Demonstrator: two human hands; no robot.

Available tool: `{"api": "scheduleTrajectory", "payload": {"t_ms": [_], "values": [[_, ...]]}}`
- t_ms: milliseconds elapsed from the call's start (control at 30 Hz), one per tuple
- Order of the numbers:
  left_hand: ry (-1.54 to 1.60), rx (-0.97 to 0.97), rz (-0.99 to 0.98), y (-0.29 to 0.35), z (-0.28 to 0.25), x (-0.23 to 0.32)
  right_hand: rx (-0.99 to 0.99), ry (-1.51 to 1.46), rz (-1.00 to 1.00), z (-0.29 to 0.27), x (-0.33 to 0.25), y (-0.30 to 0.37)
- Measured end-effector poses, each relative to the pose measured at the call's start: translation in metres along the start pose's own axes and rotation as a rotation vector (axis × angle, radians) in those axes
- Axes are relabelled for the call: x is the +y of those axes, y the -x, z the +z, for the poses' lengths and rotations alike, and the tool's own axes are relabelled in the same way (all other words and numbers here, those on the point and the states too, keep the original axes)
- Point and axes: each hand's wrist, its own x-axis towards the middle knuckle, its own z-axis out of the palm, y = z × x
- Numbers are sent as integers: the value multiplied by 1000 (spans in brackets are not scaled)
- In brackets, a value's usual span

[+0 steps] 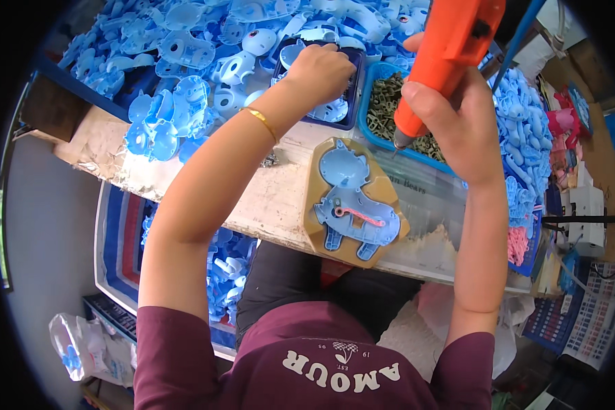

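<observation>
My right hand (461,126) grips an orange electric screwdriver (439,68), its tip pointing down over a light-blue tray (370,121) of small dull metal parts (388,102). My left hand (321,74) reaches into a dark-blue tray (349,117) with its fingers curled down; what they hold, if anything, is hidden. Blue plastic shell pieces (331,109) lie in that tray too. Nearer to me, a tan holding block (314,225) cradles an animal-shaped blue plastic shell half (362,234). A pink strip (361,216) lies inside the shell, with a small ring-like part (339,212) at its left end.
Heaps of blue plastic shells (184,51) cover the back and left of the worktable (253,205). More blue parts (523,137) and pink pieces (518,244) are piled at the right. Below the table at left, a bin (109,253) holds blue parts. A blue cord (519,41) hangs beside the screwdriver.
</observation>
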Motion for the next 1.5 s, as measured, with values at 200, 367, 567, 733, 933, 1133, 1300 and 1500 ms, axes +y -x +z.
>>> {"api": "scheduleTrajectory", "payload": {"t_ms": [200, 367, 567, 733, 933, 1133, 1300, 1500], "values": [[435, 291, 52, 42, -36, 33, 25, -232, 98, 10, -6, 6], [520, 300, 179, 89, -61, 81, 66, -399, 47, 28, -19, 22], [624, 337, 187, 107, -62, 109, 166, -409, 69, 45, -22, 37], [681, 302, 169, 114, -66, 116, 183, -394, 61, 45, -21, 43], [762, 254, 119, 121, -72, 127, 158, -413, 77, 42, -19, 51], [882, 200, 117, 121, -69, 128, 110, -626, 134, 35, -15, 58], [884, 187, 134, 123, -62, 129, 144, -498, 74, 33, -17, 57], [977, 197, 104, 124, -60, 132, 157, -594, 96, 33, -14, 60]]}}
